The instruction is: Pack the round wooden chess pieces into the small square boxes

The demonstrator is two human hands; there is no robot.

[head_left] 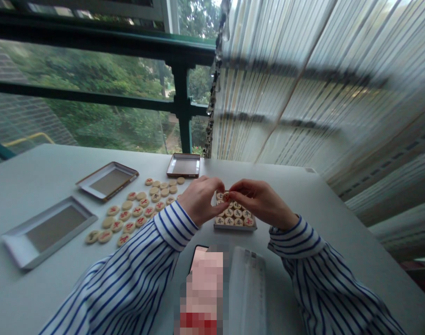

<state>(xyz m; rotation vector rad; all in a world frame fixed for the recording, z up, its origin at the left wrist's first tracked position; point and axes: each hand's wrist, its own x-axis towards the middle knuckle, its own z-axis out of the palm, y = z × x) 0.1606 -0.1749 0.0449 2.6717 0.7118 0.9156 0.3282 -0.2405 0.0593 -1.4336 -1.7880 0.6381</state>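
Observation:
Both hands meet over a small shallow box [235,227] packed with round wooden chess pieces. My left hand [199,199] and my right hand [259,200] are curled, fingertips pinched together on one round piece [227,197] with a red mark, held just above the box's far edge. Both arms wear blue-and-white striped sleeves. To the left, several loose round pieces [136,211], some with red marks, lie in rows on the white table [41,172].
Three open box trays lie on the table: one at the near left [48,231], one further back [108,179], one by the window [183,165]. A phone [197,255] and a clear plastic sleeve [247,284] lie close to me. Blinds hang at right.

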